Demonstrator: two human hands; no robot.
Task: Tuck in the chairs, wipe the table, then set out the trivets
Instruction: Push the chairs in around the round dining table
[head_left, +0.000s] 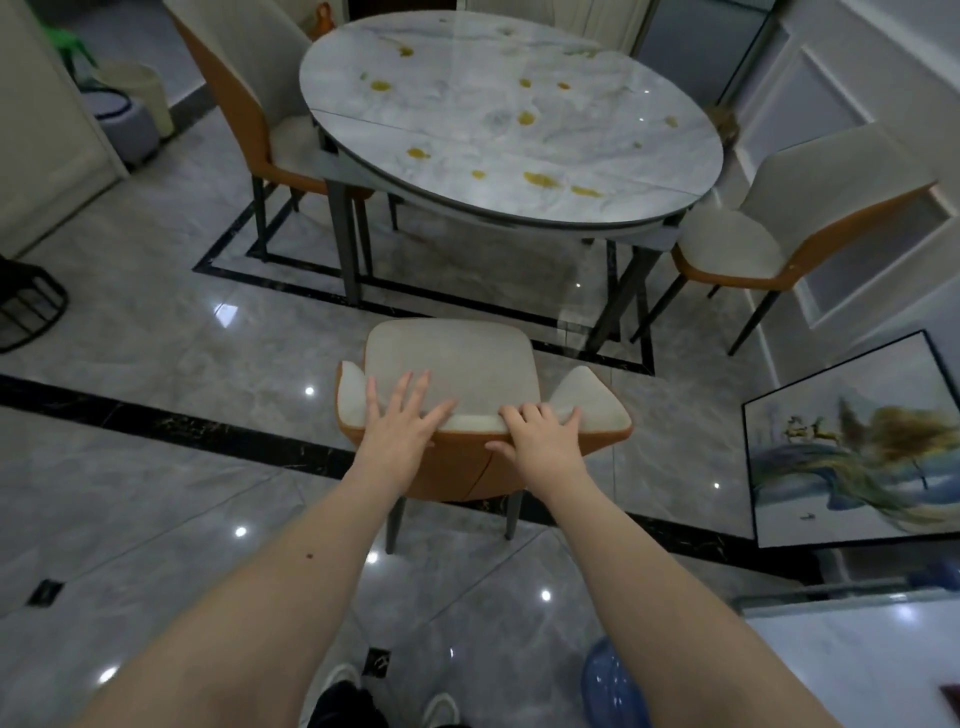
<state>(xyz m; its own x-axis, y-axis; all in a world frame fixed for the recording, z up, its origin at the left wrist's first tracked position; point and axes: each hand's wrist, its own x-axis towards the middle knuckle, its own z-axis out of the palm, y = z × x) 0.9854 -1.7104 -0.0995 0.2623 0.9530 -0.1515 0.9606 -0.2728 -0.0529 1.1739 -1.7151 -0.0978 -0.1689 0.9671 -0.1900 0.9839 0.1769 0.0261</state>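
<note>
A round marble-look table (519, 208) stands ahead, its top spotted with several yellow stains (540, 179). A cream and orange chair (447, 358) stands pulled out in front of me, well short of the table. My left hand (402, 421) lies over the top of its backrest with fingers straight and spread. My right hand (540, 431) grips the backrest's top edge, fingers curled over it. A second chair (260, 104) stands at the table's left, partly under it. A third chair (779, 234) stands at the right, angled away. No trivets or cloth are visible.
A framed painting (852, 447) leans against the right wall on the floor. A white bin (140, 93) and a grey stool (122, 124) stand at the far left. A black wire rack (26, 306) is at the left edge. A blue item (613, 686) lies near my feet.
</note>
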